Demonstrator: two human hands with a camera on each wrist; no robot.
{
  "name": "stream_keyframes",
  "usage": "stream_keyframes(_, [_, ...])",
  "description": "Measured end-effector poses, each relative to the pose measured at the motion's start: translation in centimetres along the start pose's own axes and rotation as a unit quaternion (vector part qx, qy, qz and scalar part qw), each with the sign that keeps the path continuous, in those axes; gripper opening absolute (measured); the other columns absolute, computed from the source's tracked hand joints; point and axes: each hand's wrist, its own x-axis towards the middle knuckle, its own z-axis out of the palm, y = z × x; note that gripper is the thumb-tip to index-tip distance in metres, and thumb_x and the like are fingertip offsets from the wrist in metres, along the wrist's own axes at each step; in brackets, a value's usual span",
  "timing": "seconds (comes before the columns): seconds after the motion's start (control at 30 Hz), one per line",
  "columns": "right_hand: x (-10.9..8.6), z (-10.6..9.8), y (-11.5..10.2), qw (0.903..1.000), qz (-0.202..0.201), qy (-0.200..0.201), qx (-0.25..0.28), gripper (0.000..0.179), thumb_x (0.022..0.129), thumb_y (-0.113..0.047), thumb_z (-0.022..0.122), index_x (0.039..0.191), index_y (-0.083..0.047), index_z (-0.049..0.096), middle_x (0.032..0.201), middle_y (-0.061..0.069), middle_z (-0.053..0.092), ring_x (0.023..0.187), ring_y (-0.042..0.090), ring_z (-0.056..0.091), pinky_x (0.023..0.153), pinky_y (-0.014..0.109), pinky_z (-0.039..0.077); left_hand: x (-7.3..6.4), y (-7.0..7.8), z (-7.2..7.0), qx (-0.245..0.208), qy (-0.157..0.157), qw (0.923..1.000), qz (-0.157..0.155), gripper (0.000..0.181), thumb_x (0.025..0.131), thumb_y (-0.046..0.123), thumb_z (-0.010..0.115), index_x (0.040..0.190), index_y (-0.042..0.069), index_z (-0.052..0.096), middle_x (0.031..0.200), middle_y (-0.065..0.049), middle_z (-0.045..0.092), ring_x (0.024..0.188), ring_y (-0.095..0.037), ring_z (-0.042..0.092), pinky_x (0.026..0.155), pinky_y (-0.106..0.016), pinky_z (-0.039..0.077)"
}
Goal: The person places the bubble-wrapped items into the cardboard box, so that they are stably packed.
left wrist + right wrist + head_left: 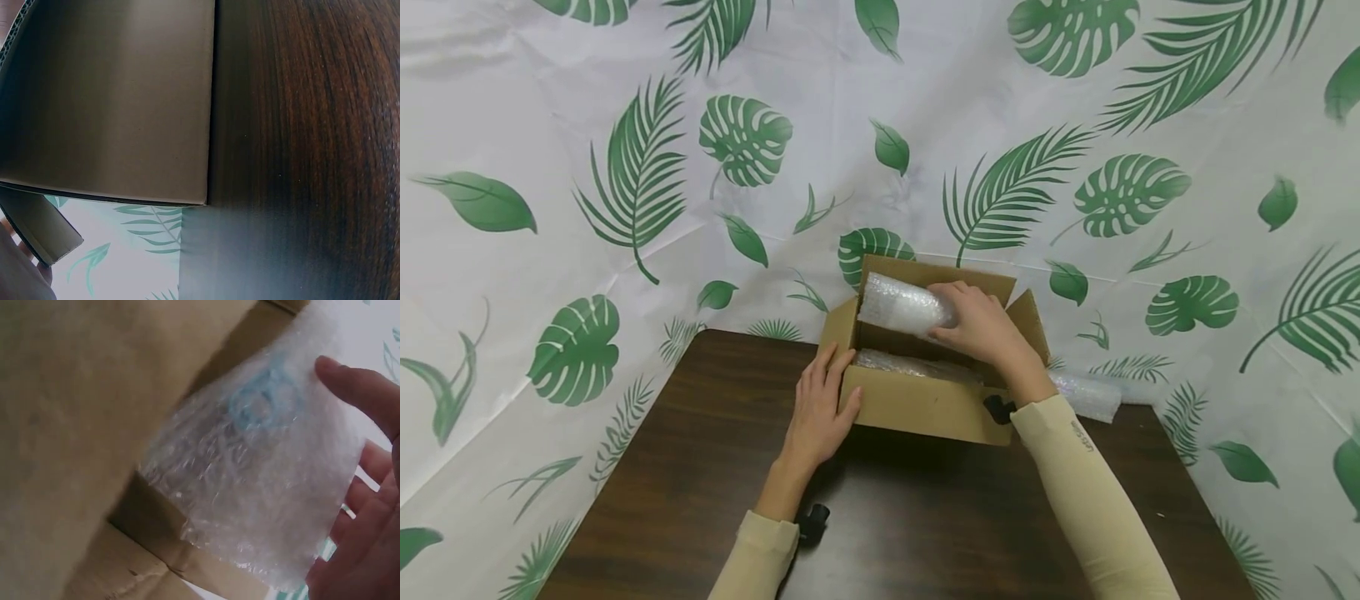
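An open cardboard box (925, 404) stands at the far side of the table. Over its opening, my right hand (981, 325) grips one end of a bubble-wrapped bundle (898, 304), thumb and fingers on opposite sides. Light-blue ring-like marks show on the bundle (250, 469) in the right wrist view; what the wrap covers is hidden. My left hand (820, 408) holds the box's front left corner, its thumb by the front panel and its fingers along the left flap (47, 228). Inside the box lies another piece of bubble wrap (910, 364), partly hidden by the front panel.
On the dark wooden table (910, 525), a further bubble-wrap piece (1090, 396) lies right of the box, partly behind the right forearm. A white sheet (820, 125) with green leaves hangs right behind the table. Black wrist cameras (814, 525) sit at both cuffs.
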Motion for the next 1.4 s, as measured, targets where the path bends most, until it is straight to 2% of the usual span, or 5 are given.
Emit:
stream_keyframes(0.23, [0.3,1.0,0.6,0.9989,0.024,-0.039,-0.004,0.075,0.097,-0.034,0.081,0.162,-0.019,0.046,0.164,0.014,0.048,0.149,0.042,0.045,0.119,0.073,0.030,-0.1,0.1,0.1,0.000,-0.001,1.0000,0.000,0.060,0.108,0.044,0.054,0.165,0.028,0.039,0.175,-0.013,0.030,0.154,-0.041,0.035,0.121,-0.067,0.032])
stream_keyframes(0.73, [-0.5,1.0,0.5,0.9989,0.026,-0.033,0.023,0.069,0.099,-0.034,0.078,0.161,-0.022,0.049,0.165,0.009,0.050,0.150,0.040,0.045,0.119,0.071,0.031,0.0,0.2,0.4,0.001,0.011,0.9999,0.008,0.060,0.108,0.043,0.055,0.164,0.028,0.040,0.174,-0.014,0.032,0.152,-0.042,0.037,0.119,-0.068,0.033])
stream_keyframes(1.1, [-3.0,-2.6,0.9,0.9987,0.025,0.013,0.041,0.065,0.104,-0.040,0.071,0.162,-0.021,0.049,0.165,0.010,0.051,0.153,0.042,0.042,0.122,0.076,0.025,0.1,0.3,0.2,-0.003,0.011,0.9999,0.009,0.059,0.108,0.043,0.055,0.163,0.025,0.042,0.173,-0.014,0.032,0.152,-0.042,0.037,0.120,-0.067,0.033])
stream_keyframes(1.23, [-3.8,-4.7,1.6,0.9969,0.023,0.046,0.059,0.063,0.108,-0.045,0.064,0.162,-0.017,0.048,0.165,0.013,0.050,0.155,0.042,0.041,0.124,0.072,0.027,0.0,0.2,0.2,-0.002,0.009,0.9999,0.007,0.059,0.108,0.043,0.054,0.163,0.025,0.042,0.173,-0.015,0.032,0.152,-0.042,0.036,0.120,-0.067,0.033])
stream_keyframes(1.4, [-5.2,-7.5,3.0,0.9914,0.028,0.099,0.081,0.061,0.109,-0.041,0.061,0.161,-0.012,0.048,0.164,0.019,0.050,0.154,0.045,0.042,0.122,0.070,0.031,0.0,0.1,0.1,0.000,0.008,0.9999,0.007,0.060,0.108,0.044,0.054,0.164,0.027,0.040,0.174,-0.014,0.031,0.153,-0.042,0.036,0.121,-0.066,0.032])
